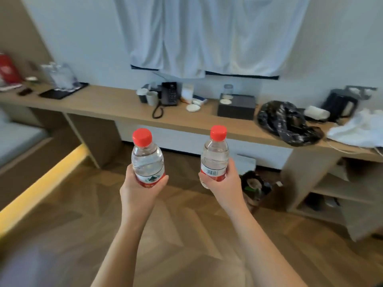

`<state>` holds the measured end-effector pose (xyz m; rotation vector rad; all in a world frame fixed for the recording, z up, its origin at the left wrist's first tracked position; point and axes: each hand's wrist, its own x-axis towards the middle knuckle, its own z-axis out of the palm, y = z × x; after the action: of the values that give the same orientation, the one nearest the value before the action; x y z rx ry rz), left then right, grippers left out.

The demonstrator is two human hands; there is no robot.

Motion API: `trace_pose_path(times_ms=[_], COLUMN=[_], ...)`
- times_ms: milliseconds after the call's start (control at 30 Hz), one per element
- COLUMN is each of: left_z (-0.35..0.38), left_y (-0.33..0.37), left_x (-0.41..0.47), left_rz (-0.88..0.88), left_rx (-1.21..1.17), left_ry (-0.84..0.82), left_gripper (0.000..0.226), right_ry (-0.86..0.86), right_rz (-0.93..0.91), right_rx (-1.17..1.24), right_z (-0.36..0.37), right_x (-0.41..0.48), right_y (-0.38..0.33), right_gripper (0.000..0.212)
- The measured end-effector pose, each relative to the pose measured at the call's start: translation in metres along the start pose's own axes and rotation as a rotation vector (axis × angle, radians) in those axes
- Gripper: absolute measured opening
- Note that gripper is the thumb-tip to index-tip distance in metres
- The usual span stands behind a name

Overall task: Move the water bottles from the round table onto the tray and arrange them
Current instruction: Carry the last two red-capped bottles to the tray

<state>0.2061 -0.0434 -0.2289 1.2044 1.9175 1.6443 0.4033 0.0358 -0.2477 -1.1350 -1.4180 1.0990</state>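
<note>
Tray (62, 92) is what the next move turns on: dark, flat, at the far left end of the long desk (116, 105), i.e. up and well left of both hands. Left hand (143, 189) is nearer, so its bottle prob goes down first. Right hand (223, 183) has further to cross. Blurry clear items (62, 76) stand on the tray's back part, and I can't tell if they're bottles or glasses. Round table not in view.

Left bottle (147, 160) is upright, cap up, neck leaning a touch left. Left hand is wrapped round its lower part, thumb over the red band of the label. Right bottle (214, 156) is also upright, tipped slightly right, w/ right hand curled round its lower part and the barcode facing the camera. Both are held in mid-air over the wood floor, short of the desk, apart from each other.

Looks: small clear plastic, water nearly to the neck, red screw caps, white label w/ red lower band. Left one shows a green triangle mark. Prob light and an easy one-hand hold; should go down base first.
</note>
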Motion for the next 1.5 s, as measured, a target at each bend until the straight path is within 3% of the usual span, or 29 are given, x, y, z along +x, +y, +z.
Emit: trace_pose_path(times_ms=[167,333,533,967,1500], left_z=[-0.017,-0.016,-0.038,-0.110,-0.156], left_y=[0.007,0.025,0.059,0.132,0.113], left_x=[0.006,0.004,0.003,0.036,0.045], left_rz=[-0.015,-0.046,-0.029,0.073,0.073], left_rx=[0.069,0.109,0.246,0.393,0.351], left_ry=[0.217,0.443,0.614,0.646,0.653], left_gripper=[0.054,0.057,0.051,0.066,0.065], right_ry=[-0.212,-0.413,-0.553,-0.532,-0.458], right_rz=[-0.055,-0.144,-0.293,-0.430,-0.468], right_rx=[0.031,0.031,0.039,0.106,0.077], right_z=[0.038,0.054,0.075,0.104,0.144], right_x=[0.038,0.072,0.095,0.103,0.084], right_y=[-0.018,-0.039,-0.081,-0.168,-0.181], right_gripper=[0.054,0.063,0.061,0.060,0.064])
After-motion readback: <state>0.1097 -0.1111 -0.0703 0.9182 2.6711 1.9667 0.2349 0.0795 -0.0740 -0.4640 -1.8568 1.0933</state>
